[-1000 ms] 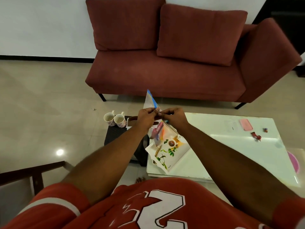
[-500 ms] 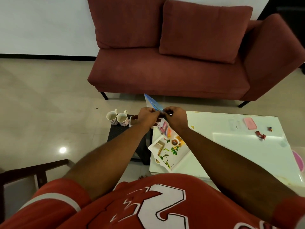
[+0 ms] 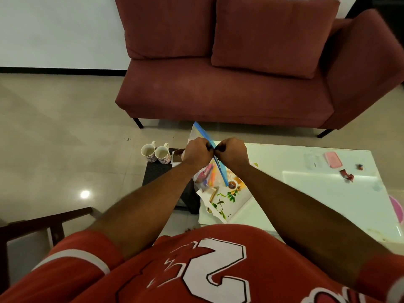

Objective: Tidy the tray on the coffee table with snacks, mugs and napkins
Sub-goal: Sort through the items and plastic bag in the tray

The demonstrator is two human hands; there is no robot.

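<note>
My left hand (image 3: 196, 153) and my right hand (image 3: 232, 153) are side by side, both pinching the blue zip strip of a clear snack bag (image 3: 208, 173) with pink and orange packets inside. The bag hangs over a white tray (image 3: 227, 203) printed with leaves and a cup, which lies at the near left corner of the white coffee table (image 3: 328, 193). Two floral mugs (image 3: 156, 152) stand on a small dark side table (image 3: 156, 172) to the left. White napkins (image 3: 176, 159) with a brown item on them lie beside the mugs, partly hidden by my left hand.
A pink case (image 3: 332, 159), a red wrapper (image 3: 346, 174) and a small scrap (image 3: 360, 166) lie at the table's far right. A pink round thing (image 3: 396, 207) peeks in at the right edge. A red sofa (image 3: 229, 90) stands beyond, a dark wooden chair arm (image 3: 43, 221) at my left.
My hands have closed together along the bag's blue zip strip, and the bag has shifted a little over the tray. The view has tilted slightly down.
</note>
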